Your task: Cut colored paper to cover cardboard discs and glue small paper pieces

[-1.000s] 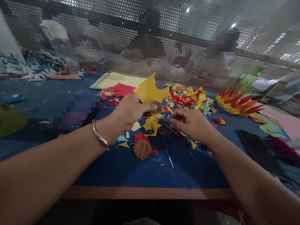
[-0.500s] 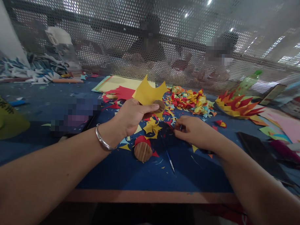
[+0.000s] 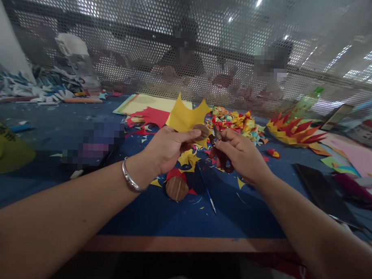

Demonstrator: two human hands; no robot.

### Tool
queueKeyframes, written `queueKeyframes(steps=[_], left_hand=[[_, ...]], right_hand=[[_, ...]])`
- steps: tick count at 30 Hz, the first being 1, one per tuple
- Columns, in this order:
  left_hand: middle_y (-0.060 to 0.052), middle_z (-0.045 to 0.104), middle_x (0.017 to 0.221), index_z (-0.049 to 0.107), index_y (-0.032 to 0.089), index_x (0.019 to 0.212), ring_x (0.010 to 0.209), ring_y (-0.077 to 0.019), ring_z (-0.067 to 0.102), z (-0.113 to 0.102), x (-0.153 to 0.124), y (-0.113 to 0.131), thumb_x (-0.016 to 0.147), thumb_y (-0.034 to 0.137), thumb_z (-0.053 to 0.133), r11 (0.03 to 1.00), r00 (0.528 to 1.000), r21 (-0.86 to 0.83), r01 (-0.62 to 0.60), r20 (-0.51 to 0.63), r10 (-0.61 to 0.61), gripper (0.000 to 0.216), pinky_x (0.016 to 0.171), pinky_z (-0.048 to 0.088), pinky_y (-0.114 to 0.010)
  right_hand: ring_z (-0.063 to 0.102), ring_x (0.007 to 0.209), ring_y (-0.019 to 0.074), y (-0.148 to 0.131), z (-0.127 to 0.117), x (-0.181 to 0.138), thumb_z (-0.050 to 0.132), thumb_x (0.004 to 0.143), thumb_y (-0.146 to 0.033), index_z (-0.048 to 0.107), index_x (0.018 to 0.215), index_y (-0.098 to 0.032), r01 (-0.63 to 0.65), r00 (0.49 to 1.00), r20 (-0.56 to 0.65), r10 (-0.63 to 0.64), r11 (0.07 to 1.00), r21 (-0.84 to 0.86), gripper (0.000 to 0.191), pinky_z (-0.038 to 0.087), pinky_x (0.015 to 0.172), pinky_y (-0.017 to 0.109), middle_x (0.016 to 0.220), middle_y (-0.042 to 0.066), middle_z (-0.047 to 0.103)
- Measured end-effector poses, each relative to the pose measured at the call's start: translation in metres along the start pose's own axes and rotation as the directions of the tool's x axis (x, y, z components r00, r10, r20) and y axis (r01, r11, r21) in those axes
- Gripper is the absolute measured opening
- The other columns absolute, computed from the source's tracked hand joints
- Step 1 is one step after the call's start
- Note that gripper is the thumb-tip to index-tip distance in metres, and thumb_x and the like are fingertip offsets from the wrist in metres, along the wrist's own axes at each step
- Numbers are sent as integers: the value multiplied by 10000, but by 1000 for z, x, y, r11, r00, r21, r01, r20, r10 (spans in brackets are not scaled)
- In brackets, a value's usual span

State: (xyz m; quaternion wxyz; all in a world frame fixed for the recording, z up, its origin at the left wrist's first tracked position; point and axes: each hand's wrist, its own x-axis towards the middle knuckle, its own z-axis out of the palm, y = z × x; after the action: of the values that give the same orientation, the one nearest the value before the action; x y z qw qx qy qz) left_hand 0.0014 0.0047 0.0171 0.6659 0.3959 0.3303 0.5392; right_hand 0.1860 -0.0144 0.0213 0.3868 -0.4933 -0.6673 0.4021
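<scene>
Two things, a spiky yellow paper sheet [image 3: 187, 113] and a round brown wooden disc [image 3: 203, 132], are being pinched by the left hand's [image 3: 170, 145] grip; right of the sheet, the right hand's [image 3: 242, 153] curled grip is holding dark-handled scissors [image 3: 223, 160].

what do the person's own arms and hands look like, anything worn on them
Both forearms are bare as far as the picture shows, with no sleeves in view. The left hand is ungloved, and a shiny, rounded silver bangle circles that wrist. The right hand is also ungloved, with no bracelet or watch visible at its wrist.
</scene>
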Motion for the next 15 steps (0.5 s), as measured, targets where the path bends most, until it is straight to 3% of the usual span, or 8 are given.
queueKeyframes(steps=[7, 11, 15], left_hand=[[-67, 761, 859, 777, 112, 793, 683, -96, 611, 5, -2, -4, 669, 114, 834, 998, 998, -25, 55, -6, -55, 137, 608, 418, -225], [-47, 752, 786, 772, 120, 757, 661, -93, 610, 6, 0, -4, 679, 109, 822, 999, 999, -35, 18, 34, -17, 94, 621, 423, -229], [-10, 732, 714, 757, 138, 696, 587, -68, 570, 6, 0, -3, 691, 113, 817, 998, 1000, -60, 3, 23, -1, 66, 612, 426, -220]], right_hand=[[516, 393, 67, 4, 9, -3, 596, 937, -377, 513, 842, -217, 66, 998, -21, -65, 998, 23, 204, 349, 349, 175, 609, -46, 627], [493, 383, 79, 2, 13, -6, 604, 927, -517, 527, 894, -228, 8, 1000, -27, -4, 988, 155, 301, 303, 339, 181, 576, -45, 616], [474, 398, 90, 0, 15, -6, 558, 919, -627, 516, 761, -214, -93, 994, -21, 107, 933, 347, 444, 319, 372, 205, 515, -20, 579]])
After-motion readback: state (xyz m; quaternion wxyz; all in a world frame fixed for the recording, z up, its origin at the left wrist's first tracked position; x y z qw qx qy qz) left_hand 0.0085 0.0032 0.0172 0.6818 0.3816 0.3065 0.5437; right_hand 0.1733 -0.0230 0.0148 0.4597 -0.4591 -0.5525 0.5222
